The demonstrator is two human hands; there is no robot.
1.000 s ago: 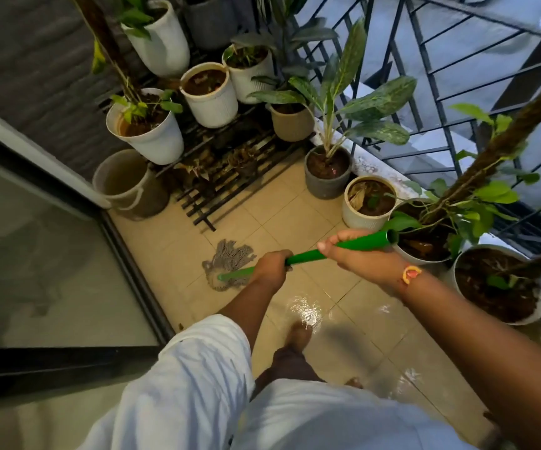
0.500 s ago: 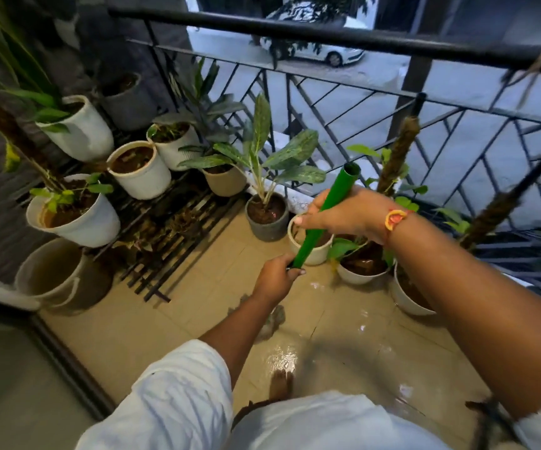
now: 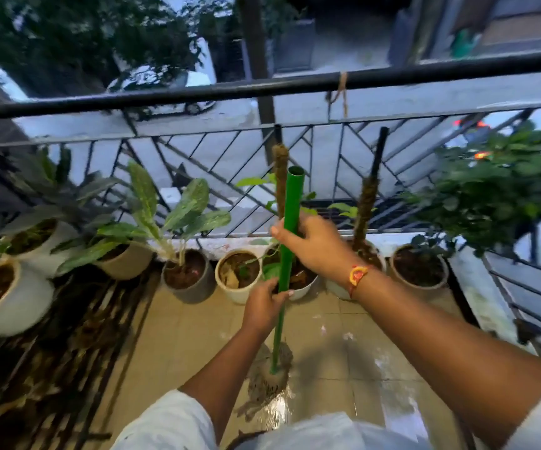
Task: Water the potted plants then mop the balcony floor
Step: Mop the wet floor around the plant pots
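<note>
I hold a mop with a green handle (image 3: 290,203) standing almost upright in front of me. My right hand (image 3: 314,245) grips the handle near its top; my left hand (image 3: 264,306) grips it lower down. The grey mop head (image 3: 270,381) rests on the wet beige tiled floor (image 3: 343,358) close to my feet. Potted plants line the railing: a grey pot (image 3: 188,277) with broad leaves, a cream pot (image 3: 238,276), and a pot with a moss pole (image 3: 368,209) behind my right wrist.
A black metal railing (image 3: 262,89) closes the balcony ahead and to the right. White pots (image 3: 6,297) stand on a dark slatted rack (image 3: 77,329) at the left. A leafy bush (image 3: 496,183) hangs at the right. Wet patches shine on the tiles.
The mop handle swung from a low slant to nearly upright, and the mop head moved from the left floor toward my feet. My view lifted toward the railing and street.
</note>
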